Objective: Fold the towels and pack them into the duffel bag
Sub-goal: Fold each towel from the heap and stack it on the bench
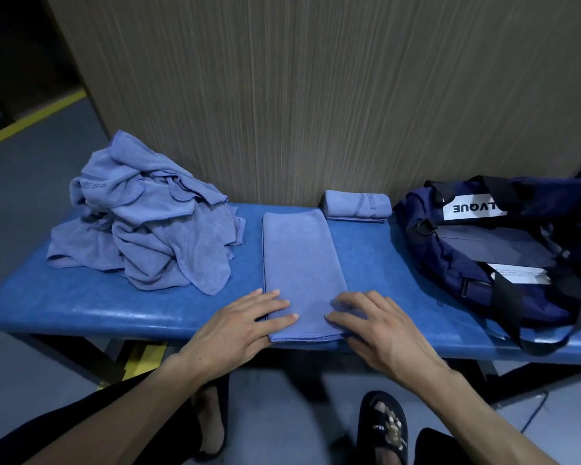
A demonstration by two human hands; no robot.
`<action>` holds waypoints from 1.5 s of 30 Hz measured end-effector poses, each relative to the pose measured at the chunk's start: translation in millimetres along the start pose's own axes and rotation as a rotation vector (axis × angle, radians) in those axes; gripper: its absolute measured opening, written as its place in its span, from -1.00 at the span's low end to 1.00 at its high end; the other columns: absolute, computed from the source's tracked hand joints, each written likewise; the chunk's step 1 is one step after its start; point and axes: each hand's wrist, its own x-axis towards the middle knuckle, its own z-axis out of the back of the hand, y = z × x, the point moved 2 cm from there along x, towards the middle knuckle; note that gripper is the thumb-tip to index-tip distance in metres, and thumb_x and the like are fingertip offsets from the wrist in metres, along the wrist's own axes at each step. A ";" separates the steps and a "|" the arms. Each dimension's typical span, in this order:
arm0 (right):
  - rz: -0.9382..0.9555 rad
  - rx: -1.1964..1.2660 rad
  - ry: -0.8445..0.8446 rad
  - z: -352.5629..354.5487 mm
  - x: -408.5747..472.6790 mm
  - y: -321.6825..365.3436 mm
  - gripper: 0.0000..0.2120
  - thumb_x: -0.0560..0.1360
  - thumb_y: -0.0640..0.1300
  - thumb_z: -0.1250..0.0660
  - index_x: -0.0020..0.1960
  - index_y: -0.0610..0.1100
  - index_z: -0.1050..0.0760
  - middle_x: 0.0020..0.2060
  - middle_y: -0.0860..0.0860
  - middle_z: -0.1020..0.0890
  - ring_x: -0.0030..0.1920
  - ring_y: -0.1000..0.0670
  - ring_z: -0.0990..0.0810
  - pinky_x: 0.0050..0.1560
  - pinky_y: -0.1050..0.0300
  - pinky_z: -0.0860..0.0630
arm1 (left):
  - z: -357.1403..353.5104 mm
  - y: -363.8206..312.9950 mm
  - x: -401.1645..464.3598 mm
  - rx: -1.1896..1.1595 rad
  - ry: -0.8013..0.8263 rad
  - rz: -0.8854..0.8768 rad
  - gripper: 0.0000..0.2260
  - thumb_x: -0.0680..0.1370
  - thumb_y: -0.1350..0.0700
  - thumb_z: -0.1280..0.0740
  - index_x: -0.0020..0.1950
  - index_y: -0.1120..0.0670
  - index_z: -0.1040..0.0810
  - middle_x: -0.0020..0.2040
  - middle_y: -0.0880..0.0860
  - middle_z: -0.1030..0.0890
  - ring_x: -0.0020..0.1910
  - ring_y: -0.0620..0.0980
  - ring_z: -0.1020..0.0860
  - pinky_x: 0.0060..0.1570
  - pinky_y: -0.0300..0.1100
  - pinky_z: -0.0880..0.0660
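Observation:
A blue-grey towel [301, 263], folded into a long narrow strip, lies across the blue bench [81, 307] in front of me. My left hand [245, 325] rests flat on the strip's near left corner, fingers straight. My right hand [366, 325] lies on the near right corner; its fingertips are blurred, and its grip cannot be made out. A heap of unfolded towels [148, 223] sits at the bench's left. One rolled towel [358, 204] lies at the back by the wall. The navy duffel bag [493, 250] lies unzipped at the right.
A wood-grain panel [316, 95] stands right behind the bench. The bag's black strap [544, 340] hangs over the bench's front edge. My sandalled feet [381, 427] are on the grey floor below. A yellow line [31, 125] marks the floor at far left.

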 end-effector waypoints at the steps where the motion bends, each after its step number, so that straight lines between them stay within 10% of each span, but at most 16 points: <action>1: 0.028 -0.003 -0.041 -1.4 -0.5 0.5 -0.76 0.52 -0.03 -0.31 0.17 0.06 -0.56 0.22 0.10 -0.54 0.07 -0.05 -0.54 -0.05 0.06 -0.49 | 0.6 1.3 -1.4 0.005 0.009 -0.002 -0.59 0.60 0.03 -0.27 0.47 -0.09 -0.48 0.42 -0.03 -0.51 0.48 0.00 -0.39 0.51 -0.10 -0.23; 9: -0.079 0.278 -0.028 -3.2 0.1 -10.1 -0.75 0.57 0.12 -0.31 0.15 0.07 -0.66 0.11 0.27 -0.67 0.28 0.12 -0.55 0.18 0.13 -0.51 | 10.6 -5.7 -2.4 -0.204 -0.177 0.097 -0.80 0.61 -0.03 -0.36 0.12 0.03 -0.69 0.14 -0.09 -0.62 0.24 -0.11 -0.56 0.22 -0.17 -0.49; 14: -0.368 0.558 -0.056 2.4 7.4 -9.6 -0.96 0.56 0.00 -0.43 -0.03 0.09 -0.66 -0.18 0.29 -0.65 -0.03 0.15 -0.57 -0.05 0.31 -0.43 | 10.0 -6.0 -0.5 -0.469 -0.238 0.436 -0.73 0.57 -0.17 -0.36 -0.02 0.02 -0.68 0.02 -0.20 -0.66 0.15 -0.22 -0.59 0.16 -0.26 -0.48; 20: -0.594 0.748 -0.089 -7.6 22.3 -10.9 -0.70 0.61 -0.01 -0.36 -0.27 -0.06 -0.49 -0.43 0.04 -0.52 -0.38 0.16 -0.41 -0.28 0.16 -0.35 | 7.3 -2.2 20.5 -0.471 -0.195 0.700 -0.59 0.63 -0.16 -0.25 -0.31 0.05 -0.35 -0.37 -0.07 -0.38 -0.20 -0.11 -0.42 -0.21 -0.29 -0.30; 31: -0.775 0.557 -0.094 -15.9 41.4 -15.9 -0.55 0.59 0.17 -0.30 -0.31 -0.12 -0.35 -0.55 0.09 -0.36 -0.42 0.02 -0.33 -0.33 0.04 -0.30 | 10.5 7.1 36.9 -0.426 -0.099 0.912 -0.53 0.64 -0.12 -0.27 -0.33 0.08 -0.19 -0.46 -0.06 -0.21 -0.41 -0.05 -0.18 -0.34 -0.08 -0.20; 45: -0.949 0.320 0.005 -22.7 56.6 -14.9 -0.57 0.55 0.32 -0.19 -0.24 -0.01 -0.46 -0.32 0.00 -0.61 -0.14 -0.18 -0.56 -0.18 0.01 -0.48 | 17.2 5.8 42.4 -0.238 -0.085 1.027 -0.56 0.59 -0.20 -0.28 -0.30 0.11 -0.39 -0.45 -0.03 -0.47 -0.30 0.07 -0.50 -0.28 -0.07 -0.47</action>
